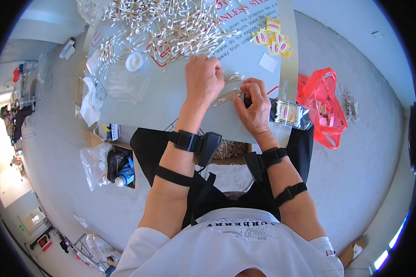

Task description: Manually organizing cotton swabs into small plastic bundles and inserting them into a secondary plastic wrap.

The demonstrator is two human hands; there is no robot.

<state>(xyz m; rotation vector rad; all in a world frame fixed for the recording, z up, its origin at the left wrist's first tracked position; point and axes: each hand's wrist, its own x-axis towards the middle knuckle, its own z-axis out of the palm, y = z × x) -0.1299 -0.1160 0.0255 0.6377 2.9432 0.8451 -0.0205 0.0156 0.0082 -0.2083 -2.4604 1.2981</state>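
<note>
A: Swabs [229, 95] where?
B: Small bunches on tabletop [162, 99], btwn L hand [203, 77] & R hand [255, 108].
A: Hands' state?
B: L curled, R half-curled at bunch ends; can't tell if either's gripping.
A: Advice?
B: Pinch lightly, keep ends flush, don't bend sticks.

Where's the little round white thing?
In the head view, the round white thing lies on the table, left of the left hand and just below the big cotton swab pile.
</note>
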